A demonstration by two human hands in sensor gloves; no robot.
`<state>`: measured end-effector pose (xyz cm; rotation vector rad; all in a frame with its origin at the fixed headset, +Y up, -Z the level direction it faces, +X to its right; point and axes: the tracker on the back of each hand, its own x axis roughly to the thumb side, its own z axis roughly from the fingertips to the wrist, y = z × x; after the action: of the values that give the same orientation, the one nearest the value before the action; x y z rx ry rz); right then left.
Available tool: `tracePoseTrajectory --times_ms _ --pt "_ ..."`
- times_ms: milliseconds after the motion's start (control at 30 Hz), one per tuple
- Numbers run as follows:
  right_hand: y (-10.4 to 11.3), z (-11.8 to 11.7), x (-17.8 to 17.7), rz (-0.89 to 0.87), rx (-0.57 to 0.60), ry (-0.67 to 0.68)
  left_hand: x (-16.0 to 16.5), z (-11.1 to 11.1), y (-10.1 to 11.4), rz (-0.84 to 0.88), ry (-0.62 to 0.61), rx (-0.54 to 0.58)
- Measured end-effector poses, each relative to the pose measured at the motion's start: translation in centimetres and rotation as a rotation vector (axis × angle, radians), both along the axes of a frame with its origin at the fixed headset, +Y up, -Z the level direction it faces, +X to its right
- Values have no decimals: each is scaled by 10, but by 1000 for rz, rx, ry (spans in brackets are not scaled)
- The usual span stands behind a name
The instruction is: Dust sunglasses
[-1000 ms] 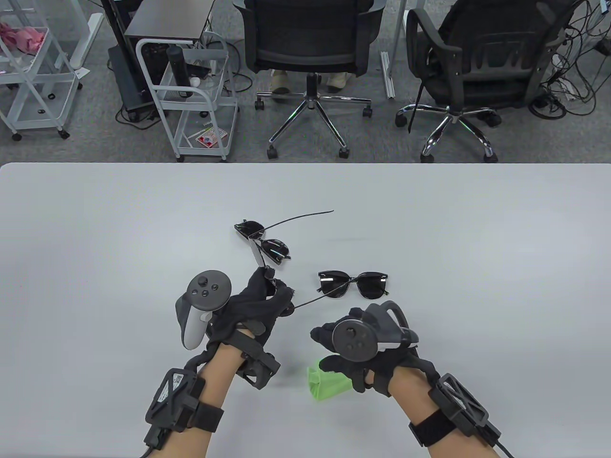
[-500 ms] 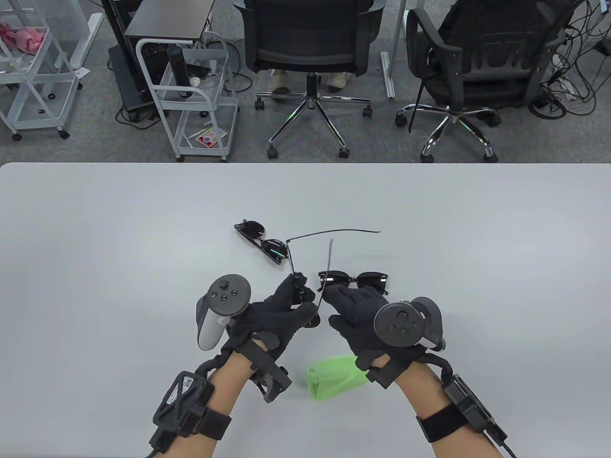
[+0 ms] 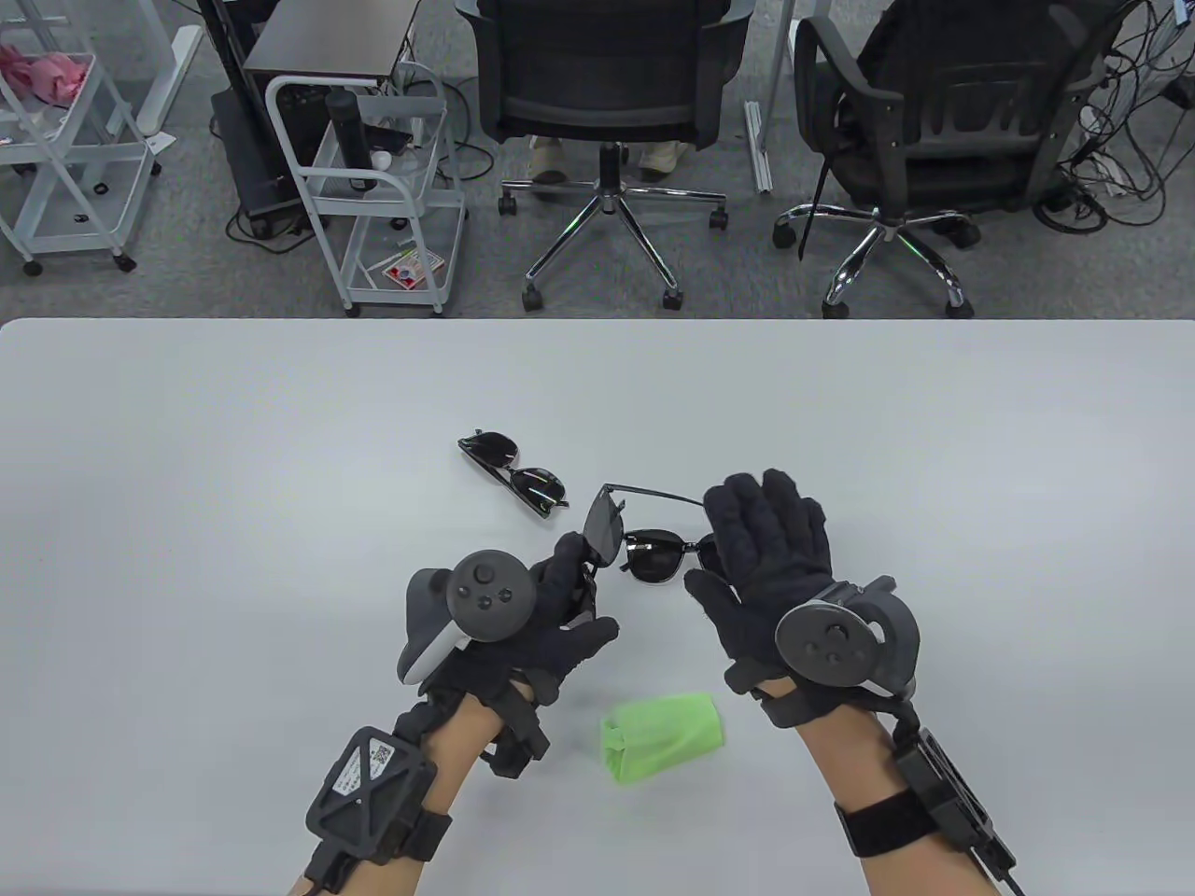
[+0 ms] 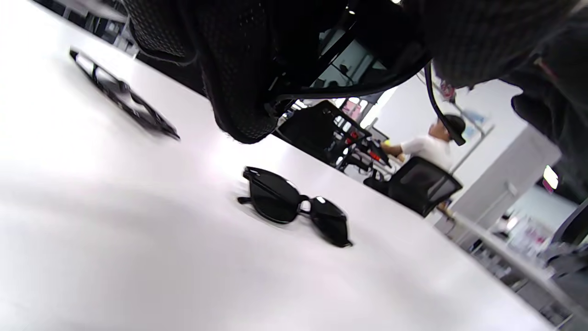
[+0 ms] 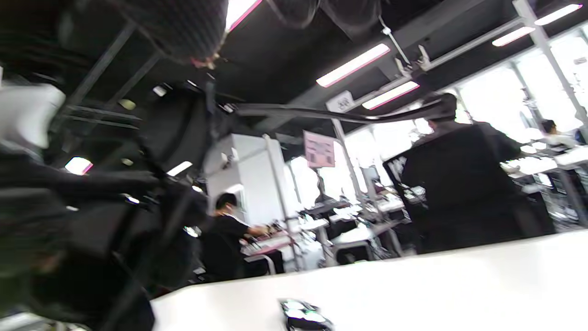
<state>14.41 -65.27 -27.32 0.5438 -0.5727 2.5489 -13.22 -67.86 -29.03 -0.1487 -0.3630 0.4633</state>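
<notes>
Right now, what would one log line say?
left hand: holds sunglasses | right hand: open | green cloth: on table

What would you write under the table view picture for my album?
Left hand holds up thin-framed sunglasses, right hand open beside them; two more pairs and a green cloth lie on the table.

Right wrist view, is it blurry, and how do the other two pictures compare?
Right wrist view: smeared, ceiling lights glaring. Left wrist view: table washed out white, sunglasses fairly sharp, glove close-up dark and soft. Table view: sharp, evenly lit, soft shadows.

An office: swivel chairs [image 3: 611, 103], floor cables [image 3: 1134, 140], desks with seated workers [image 5: 229, 230]
</notes>
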Motion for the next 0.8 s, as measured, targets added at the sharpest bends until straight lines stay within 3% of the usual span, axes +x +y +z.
tracePoseTrajectory --times_ms 133,267,400,500,600,700,800 --pt "-16 -9 1 -117 -177 35 9 4 1 -15 -20 26" --pt "-24 -9 -12 -267 -323 181 16 7 0 -24 -51 24" --pt "-25 -6 -34 -219 -404 409 20 9 -2 -32 -90 -6" --pt "-22 -8 -29 -125 -333 351 15 7 -1 -27 -72 -7" --pt "-16 -9 -11 -193 -244 208 10 5 -1 -75 -35 27" --pt "-7 -4 5 -290 -105 78 10 5 -1 -236 0 123" --pt "-1 -1 1 -177 -29 82 16 9 0 -420 10 246"
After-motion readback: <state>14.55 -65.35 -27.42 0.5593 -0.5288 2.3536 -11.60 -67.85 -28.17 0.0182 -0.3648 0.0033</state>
